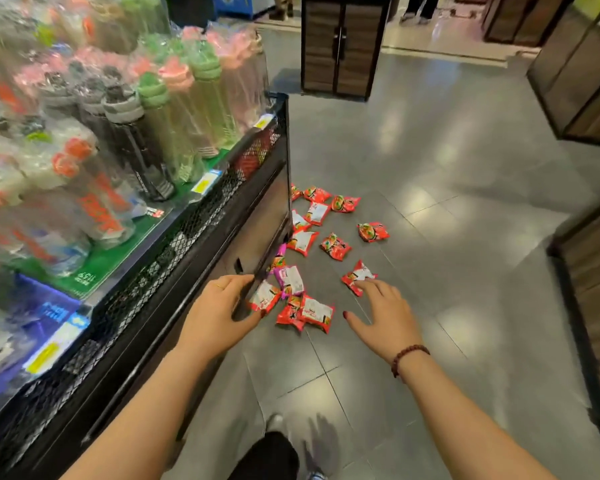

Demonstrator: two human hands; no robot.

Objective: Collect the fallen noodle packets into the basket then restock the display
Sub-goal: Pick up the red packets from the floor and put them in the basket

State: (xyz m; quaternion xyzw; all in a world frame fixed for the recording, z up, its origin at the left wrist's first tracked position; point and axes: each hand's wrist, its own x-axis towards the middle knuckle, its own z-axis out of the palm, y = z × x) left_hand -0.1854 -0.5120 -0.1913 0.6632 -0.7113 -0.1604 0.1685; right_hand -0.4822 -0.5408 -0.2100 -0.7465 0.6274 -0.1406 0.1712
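While both your arms reach down over the floor (465, 237), neither hand holds anything. Your left hand (219, 310) has its fingers straight and loose, tips at the black corner of the display stand (187, 244) and thumb just beside a white-faced packet (264, 296).

Your right hand (387, 315) is spread wide, fingers apart and empty. Its fingertips overlap the near edge of a red packet (357, 277); whether they touch it I cannot tell. That packet lies straight ahead of the right fingers, skewed, with its long axis slanting away to the right, so the right hand is plainly the nearer one for it.

Between your hands sits a pair of packets (307, 313), touching each other and closer to your left thumb. Farther on, more packets (336, 245) lie scattered along the foot of the stand.

No basket shows, so I judge the collecting has hardly begun. Bottles (153, 109) crowd the stand's shelf, and a wooden cabinet (340, 46) stands far beyond.
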